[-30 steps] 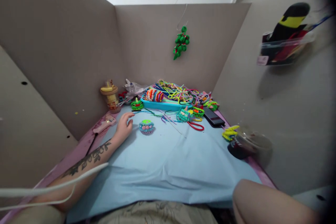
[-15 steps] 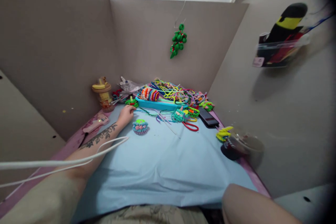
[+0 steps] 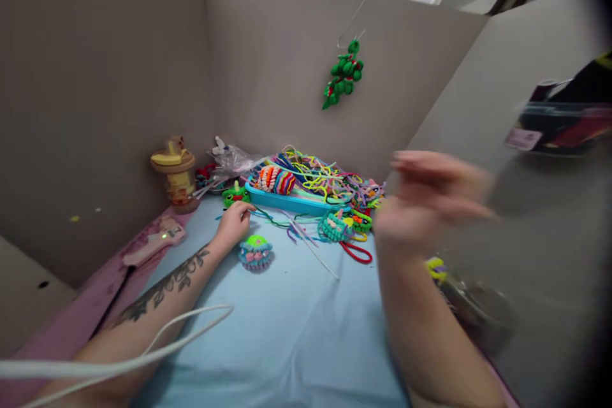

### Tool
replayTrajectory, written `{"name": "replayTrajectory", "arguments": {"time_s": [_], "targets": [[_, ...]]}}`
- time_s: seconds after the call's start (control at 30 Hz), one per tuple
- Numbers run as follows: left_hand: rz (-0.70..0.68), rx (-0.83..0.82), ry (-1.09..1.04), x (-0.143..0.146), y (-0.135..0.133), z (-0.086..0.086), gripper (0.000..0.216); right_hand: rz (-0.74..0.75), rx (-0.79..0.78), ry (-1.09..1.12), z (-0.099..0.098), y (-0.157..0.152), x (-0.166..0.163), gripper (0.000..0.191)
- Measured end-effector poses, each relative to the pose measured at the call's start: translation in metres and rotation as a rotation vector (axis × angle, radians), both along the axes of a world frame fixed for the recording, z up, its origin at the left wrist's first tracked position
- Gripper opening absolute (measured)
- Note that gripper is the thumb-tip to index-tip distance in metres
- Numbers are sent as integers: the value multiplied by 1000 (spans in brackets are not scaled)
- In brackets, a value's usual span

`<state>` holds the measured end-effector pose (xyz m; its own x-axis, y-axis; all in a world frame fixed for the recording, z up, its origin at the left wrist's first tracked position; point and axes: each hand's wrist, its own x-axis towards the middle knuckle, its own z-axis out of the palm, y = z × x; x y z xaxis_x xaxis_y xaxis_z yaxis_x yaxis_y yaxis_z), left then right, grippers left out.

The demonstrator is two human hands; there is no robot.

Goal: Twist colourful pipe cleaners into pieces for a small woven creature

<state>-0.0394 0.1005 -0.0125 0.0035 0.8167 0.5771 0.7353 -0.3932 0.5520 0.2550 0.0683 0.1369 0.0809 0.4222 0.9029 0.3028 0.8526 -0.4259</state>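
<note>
My left hand [image 3: 235, 222] rests on the blue cloth with its fingers curled together. A dark green cord [image 3: 270, 217] runs right from its fingertips; whether they pinch it is hidden. Just behind the hand sits a green knotted figure [image 3: 236, 194]. A round blue, pink and lilac woven piece [image 3: 255, 252] with a bright green top stands in front of it. My right hand [image 3: 430, 194] is raised on the right, above the cloth, smeared by motion. I cannot make out its fingers or anything in them. Loose pale strands [image 3: 310, 245] lie between the hands.
A turquoise tray [image 3: 291, 204] bears a striped woven piece and tangled cords. A teal woven piece [image 3: 336, 225] and a red loop [image 3: 356, 253] lie right of centre. At left are a lidded cup [image 3: 178, 182] and pink tool [image 3: 155, 243]. A white cable [image 3: 95, 370] crosses the lower left.
My right hand has come up from the lower right into view. The left hand stays by the green figure. The camera view has shifted and tilted.
</note>
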Motion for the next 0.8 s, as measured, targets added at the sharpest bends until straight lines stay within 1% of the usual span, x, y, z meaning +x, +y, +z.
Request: {"name": "replayTrajectory", "arguments": {"time_s": [0.03, 0.1, 0.17, 0.2, 0.23, 0.3, 0.37, 0.5, 0.57, 0.67, 0.8], "targets": [[-9, -3, -3, 0, -3, 1, 23, -44, -31, -4, -4, 20, -9, 28], [-18, -19, -17, -1, -10, 4, 21, -130, -169, -75, -20, 68, -24, 25], [-32, -42, -21, -1, -17, 8, 20, -183, -353, -229, -39, 119, -32, 20], [-45, -55, -19, -1, -19, 10, 20, -218, -419, -301, -48, 141, -34, 18], [-63, -66, -9, -2, -21, 11, 20, -252, -463, -358, -55, 161, -35, 19], [-100, -86, 21, -5, -22, 14, 20, -297, -519, -492, -62, 189, -38, 24], [-131, -98, 58, -10, -20, 15, 21, -321, -553, -635, -62, 207, -46, 25], [-96, -83, 60, -20, -17, 18, 20, -319, -588, -865, -57, 226, -76, 19], [-101, -93, 75, -22, -18, 20, 20, -324, -612, -920, -57, 234, -93, 20], [-146, -117, 118, -21, -22, 21, 21, -356, -648, -975, -58, 241, -111, 24], [-163, -131, 133, -20, -25, 22, 22, -384, -685, -1047, -57, 246, -114, 18]]}}
